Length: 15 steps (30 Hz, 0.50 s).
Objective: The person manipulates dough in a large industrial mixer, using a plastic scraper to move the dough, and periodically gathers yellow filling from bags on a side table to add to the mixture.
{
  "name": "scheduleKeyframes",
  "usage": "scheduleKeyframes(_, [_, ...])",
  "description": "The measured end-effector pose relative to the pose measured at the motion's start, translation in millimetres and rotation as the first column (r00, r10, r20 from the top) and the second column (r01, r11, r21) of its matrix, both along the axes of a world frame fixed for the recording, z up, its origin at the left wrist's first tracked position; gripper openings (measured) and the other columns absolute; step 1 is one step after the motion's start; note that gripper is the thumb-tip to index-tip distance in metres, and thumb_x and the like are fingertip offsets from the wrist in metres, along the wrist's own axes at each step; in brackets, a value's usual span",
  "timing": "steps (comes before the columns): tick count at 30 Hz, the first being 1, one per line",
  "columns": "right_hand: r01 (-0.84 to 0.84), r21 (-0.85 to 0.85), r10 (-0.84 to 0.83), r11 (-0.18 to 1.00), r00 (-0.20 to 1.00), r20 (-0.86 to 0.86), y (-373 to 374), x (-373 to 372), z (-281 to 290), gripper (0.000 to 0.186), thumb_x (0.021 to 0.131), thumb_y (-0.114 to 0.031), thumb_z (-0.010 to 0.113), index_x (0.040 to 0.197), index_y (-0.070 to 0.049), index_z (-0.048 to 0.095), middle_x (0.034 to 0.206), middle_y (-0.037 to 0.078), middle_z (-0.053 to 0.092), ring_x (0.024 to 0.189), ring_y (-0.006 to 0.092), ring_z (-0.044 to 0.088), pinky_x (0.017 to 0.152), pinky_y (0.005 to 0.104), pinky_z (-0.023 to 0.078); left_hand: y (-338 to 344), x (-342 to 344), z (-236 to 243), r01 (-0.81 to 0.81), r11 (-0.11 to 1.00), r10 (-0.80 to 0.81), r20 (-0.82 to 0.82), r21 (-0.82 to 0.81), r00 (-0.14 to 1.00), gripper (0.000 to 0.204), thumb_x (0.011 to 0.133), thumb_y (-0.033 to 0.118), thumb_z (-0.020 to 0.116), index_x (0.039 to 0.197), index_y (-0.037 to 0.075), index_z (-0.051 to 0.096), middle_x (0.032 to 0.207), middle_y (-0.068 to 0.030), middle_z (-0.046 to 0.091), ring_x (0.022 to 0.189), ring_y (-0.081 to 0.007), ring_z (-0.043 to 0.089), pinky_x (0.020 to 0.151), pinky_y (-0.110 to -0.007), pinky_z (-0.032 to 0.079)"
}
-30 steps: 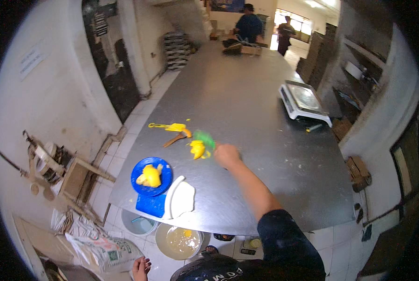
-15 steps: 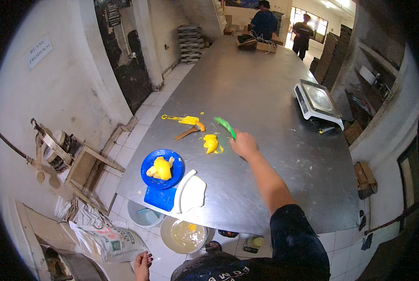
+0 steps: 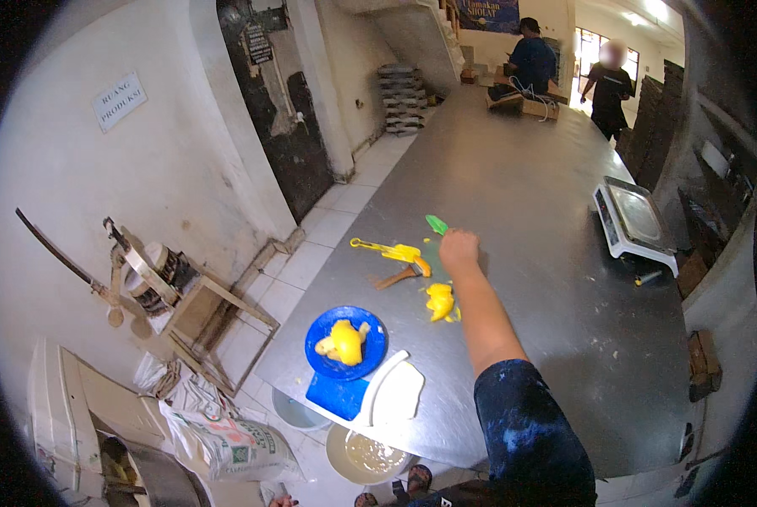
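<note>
My right hand (image 3: 459,252) is closed around a slim green tool (image 3: 437,224) above the steel table (image 3: 556,355); its kind is not clear, and only one end shows past my fingers. Left of that hand lie a yellow-smeared utensil (image 3: 385,248) with a looped handle and a wooden-handled brush (image 3: 401,275) with yellow on its head. A soft yellow lump (image 3: 439,302) rests beside my right forearm. My left hand (image 3: 284,501) is low at the bottom edge, with only its loosely spread fingertips in sight and nothing in them.
Near the table's front left corner are a blue plate (image 3: 322,362) bearing yellow and pale lumps, a blue flat piece (image 3: 336,395) and a white curved piece (image 3: 399,393). A scale (image 3: 636,220) stands right. Below are pails (image 3: 344,465) and a sack (image 3: 239,448). Two people are far off.
My right hand has reached farther across the table with the green tool, away from the yellow lump. My left hand has sunk mostly out of the picture. The whole view has shifted.
</note>
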State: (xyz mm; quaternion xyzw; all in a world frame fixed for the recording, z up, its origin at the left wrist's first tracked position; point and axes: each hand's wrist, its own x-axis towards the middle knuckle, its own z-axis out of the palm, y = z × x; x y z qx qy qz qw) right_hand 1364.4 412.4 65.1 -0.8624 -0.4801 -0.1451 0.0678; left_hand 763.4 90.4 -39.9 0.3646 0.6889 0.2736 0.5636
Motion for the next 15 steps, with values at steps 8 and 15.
scheduleKeyframes(8, [-0.233, -0.184, 0.235, 0.955, 0.972, -0.011, -37, 0, -5, 0.025, 0.083, -0.017, 0.049, 0.102, -0.006, 0.059, 0.083, 0.012, 0.066, 0.077, 0.0256, 0.065, 0.064, 0.0387, 0.05, 33, 20, 6, 0.029, 0.999, -0.028, -0.032, 0.026, 0.999, 0.045, 0.09, 0.032, 0.05, 0.122, 0.001, 0.046, 0.109, -0.0141, 0.056, 0.096, -0.0199, 0.057, 0.084, -0.03, 0.046])
scheduleKeyframes(15, [-0.262, 0.134, 0.278, 0.956, 0.954, -0.112, -144, -25, 15, 0.032, 0.083, -0.019, 0.052, 0.11, -0.003, 0.054, 0.082, 0.016, 0.064, 0.073, 0.0304, 0.063, 0.062, 0.0412, 0.049, 59, 22, -28, 0.218, 0.975, -0.219, 0.015, 0.048, 0.976, 0.036, 0.091, 0.03, 0.048, 0.115, 0.003, 0.052, 0.104, -0.0105, 0.06, 0.089, -0.0161, 0.056, 0.083, -0.028, 0.045])
